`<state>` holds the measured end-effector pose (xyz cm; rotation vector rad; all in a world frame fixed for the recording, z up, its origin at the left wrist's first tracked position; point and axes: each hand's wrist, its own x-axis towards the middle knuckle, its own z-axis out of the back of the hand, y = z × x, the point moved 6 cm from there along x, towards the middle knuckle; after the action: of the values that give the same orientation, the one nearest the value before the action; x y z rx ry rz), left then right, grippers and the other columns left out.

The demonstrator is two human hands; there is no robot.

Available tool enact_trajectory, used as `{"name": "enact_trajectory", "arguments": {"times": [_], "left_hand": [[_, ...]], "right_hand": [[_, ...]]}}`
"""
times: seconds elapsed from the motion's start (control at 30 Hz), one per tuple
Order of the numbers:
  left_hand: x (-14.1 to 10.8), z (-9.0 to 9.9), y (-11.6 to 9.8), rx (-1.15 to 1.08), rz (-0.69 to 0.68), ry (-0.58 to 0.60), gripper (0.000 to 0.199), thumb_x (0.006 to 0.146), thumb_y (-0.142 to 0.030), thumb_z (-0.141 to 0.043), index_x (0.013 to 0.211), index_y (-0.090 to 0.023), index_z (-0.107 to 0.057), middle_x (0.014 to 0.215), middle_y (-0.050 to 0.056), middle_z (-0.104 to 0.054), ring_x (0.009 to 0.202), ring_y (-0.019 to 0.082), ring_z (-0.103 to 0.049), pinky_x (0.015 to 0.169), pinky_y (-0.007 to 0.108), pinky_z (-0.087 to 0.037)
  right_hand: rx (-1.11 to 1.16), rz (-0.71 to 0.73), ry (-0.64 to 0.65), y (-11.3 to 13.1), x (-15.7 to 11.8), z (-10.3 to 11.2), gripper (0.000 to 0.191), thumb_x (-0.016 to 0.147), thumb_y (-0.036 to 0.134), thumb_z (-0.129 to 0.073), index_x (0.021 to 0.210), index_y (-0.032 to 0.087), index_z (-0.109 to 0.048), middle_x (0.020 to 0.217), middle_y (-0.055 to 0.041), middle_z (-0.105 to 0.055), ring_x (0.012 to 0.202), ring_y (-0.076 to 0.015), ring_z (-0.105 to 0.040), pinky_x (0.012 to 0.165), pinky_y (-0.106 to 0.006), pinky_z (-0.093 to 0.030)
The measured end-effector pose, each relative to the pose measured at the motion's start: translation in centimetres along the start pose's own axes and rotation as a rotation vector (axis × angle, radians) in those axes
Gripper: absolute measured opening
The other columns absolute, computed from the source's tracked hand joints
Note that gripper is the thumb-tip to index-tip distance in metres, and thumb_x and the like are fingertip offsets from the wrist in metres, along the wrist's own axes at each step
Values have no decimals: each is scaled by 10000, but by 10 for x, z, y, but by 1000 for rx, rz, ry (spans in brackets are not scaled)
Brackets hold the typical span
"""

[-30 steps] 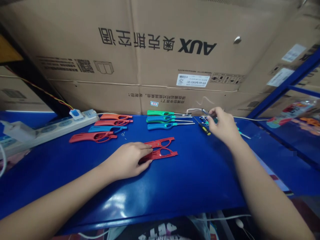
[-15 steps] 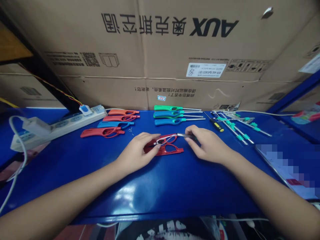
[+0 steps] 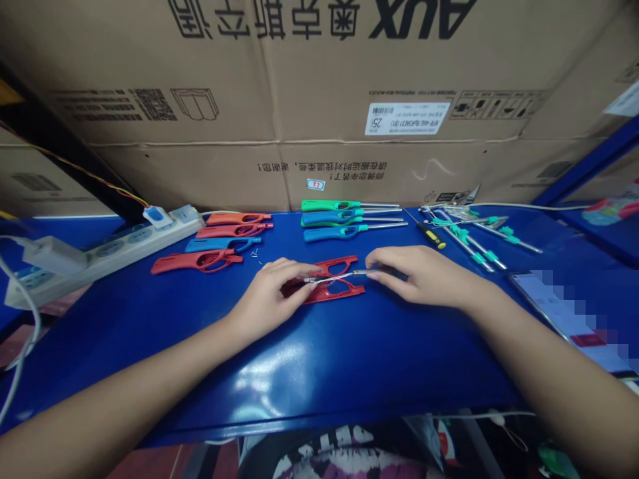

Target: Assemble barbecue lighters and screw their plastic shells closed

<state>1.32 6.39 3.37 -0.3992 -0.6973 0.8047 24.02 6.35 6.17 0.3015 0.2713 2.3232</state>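
Observation:
Two red lighter shell halves [image 3: 351, 290] lie side by side on the blue table, partly covered by my left hand. My left hand [image 3: 274, 293] is closed, pinching a small white-and-metallic igniter piece [image 3: 310, 280] above the shells. Thin white wires [image 3: 332, 277] run from that piece to a metal lighter tube [image 3: 360, 272]. The near end of the tube sits between the thumb and fingers of my right hand [image 3: 419, 274]; the rest of it is hidden by the hand.
Red, orange and blue lighter shells [image 3: 219, 245] lie at left beside tiny screws [image 3: 255, 253] and a power strip [image 3: 112, 251]. Assembled lighters [image 3: 329, 233] lie at the back. A screwdriver [image 3: 431, 235], several metal tubes [image 3: 469, 249] and a phone [image 3: 564, 313] are at right.
The view has tilted down slightly. Both hands stay over the red shells; the wires now run straighter between them, and the igniter piece has turned in my left fingers.

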Motion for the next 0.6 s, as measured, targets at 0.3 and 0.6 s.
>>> {"name": "enact_trajectory", "arguments": {"times": [0.3,0.6], "left_hand": [[0,0,-4,-77,10,10,269,975,-231,-554,1174,-204,-732,1035,65,-746,922,195,-660,846,338,-490],[0,4,1,-147,62,-52,243,976,-268,-592,1127,-187,-764,1040,74,-767,930,188,-694,817,296,-531]], "right_hand": [[8,-7,8,-3,-3,5,188,1003,373,-507,1027,236,-635,950,-26,-725,799,-176,-635,682,-274,-399],[-77,-31,-34,-2,-3,8,204,1007,367,-474,999,220,-615,861,-16,-707,710,-159,-626,622,-270,-385]]}}
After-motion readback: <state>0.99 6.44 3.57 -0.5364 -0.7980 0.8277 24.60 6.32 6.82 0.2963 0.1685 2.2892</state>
